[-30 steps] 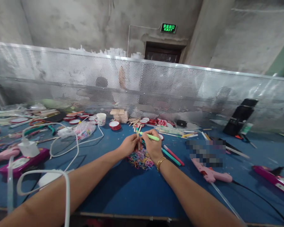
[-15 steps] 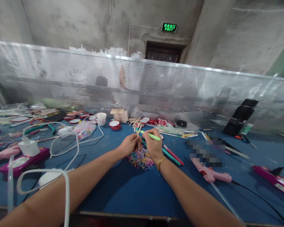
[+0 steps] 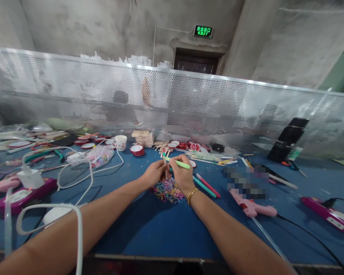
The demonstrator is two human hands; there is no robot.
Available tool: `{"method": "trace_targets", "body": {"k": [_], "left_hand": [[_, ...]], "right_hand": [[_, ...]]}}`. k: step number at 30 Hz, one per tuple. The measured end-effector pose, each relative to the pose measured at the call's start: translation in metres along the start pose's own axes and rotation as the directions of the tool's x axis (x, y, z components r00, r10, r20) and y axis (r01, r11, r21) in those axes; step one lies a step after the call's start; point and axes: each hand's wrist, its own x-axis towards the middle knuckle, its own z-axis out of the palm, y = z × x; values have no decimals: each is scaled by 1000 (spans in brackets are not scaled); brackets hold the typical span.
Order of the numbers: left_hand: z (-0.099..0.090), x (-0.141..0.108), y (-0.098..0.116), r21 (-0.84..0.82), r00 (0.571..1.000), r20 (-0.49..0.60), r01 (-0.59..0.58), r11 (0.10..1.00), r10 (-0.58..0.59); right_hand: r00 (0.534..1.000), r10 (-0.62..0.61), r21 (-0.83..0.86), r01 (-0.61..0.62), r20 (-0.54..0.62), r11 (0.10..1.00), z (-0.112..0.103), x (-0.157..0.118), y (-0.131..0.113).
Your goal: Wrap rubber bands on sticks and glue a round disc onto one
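Between the fingers of my left hand [image 3: 155, 174] is a thin wooden craft stick [image 3: 164, 153], held upright with colour on its upper end. My right hand [image 3: 184, 175], with a gold bracelet at the wrist, grips a light green marker [image 3: 180, 163]. The marker's tip points left and meets or nearly meets the stick; my fingers partly hide the contact. Below both hands lies a pile of colourful rubber bands [image 3: 168, 191]. A red marker [image 3: 208, 185] and a teal marker [image 3: 204, 188] lie side by side just right of my right hand.
A pink glue gun [image 3: 253, 208] with a cord lies at right, near a purple power strip [image 3: 326, 215]. White cables [image 3: 81, 233] loop over the left side. A paper cup [image 3: 120, 143], stacked wooden sticks [image 3: 143, 138] and red-rimmed discs [image 3: 137, 149] stand along the perforated metal screen [image 3: 189, 103].
The whole view has shifted slightly. Both hands keep their grip on the stick and the green marker, with only a small movement of the marker along the stick.
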Motion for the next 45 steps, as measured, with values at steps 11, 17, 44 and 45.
{"method": "trace_targets", "body": {"k": [11,17,44,45], "left_hand": [[-2,1,1,-7,1000,6,-12,1000,12],[-2,2,-1,-30,1000,-3,9,1000,-9],[-2,1,1,3,1000,8,-29,1000,29],[-2,1,2,5,1000,8,-30,1000,30]], "right_hand": [[1000,6,13,-6,19,1000,1,0,1],[998,-24,-5,24,-54,1000,1,1,1],[1000,-28,-27,28,-8,999,-1,0,6],[999,-32,-32,32,-9,999,-1,0,8]]}}
